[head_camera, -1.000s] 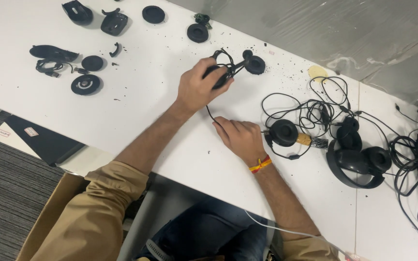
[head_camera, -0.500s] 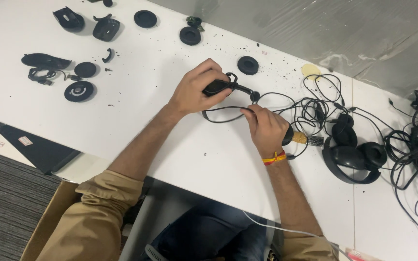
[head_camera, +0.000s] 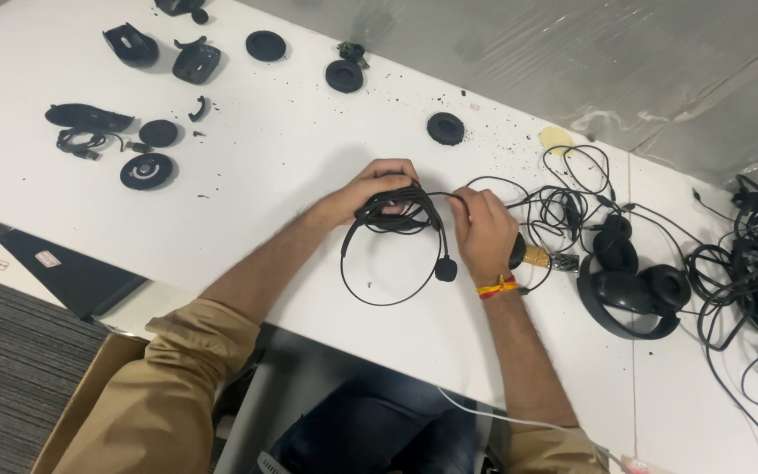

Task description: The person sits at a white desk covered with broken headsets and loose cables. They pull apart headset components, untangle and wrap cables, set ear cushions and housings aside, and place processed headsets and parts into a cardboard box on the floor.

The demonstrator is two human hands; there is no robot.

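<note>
My left hand grips a black headset wrapped with coils of its own cable, held just above the white table. A thin loop of cable hangs below it, and a small round microphone tip dangles near my right wrist. My right hand pinches the black cable beside the headset. An orange and yellow band sits on that wrist.
Black headset parts lie at the far left: ear pads, shells and a foam disc. A full black headset and tangled cables fill the right side. A dark laptop lies below the table edge.
Both hands came together at the table's middle. The cable is now coiled around the headset in my left hand, and my right hand moved from the table onto the cable.
</note>
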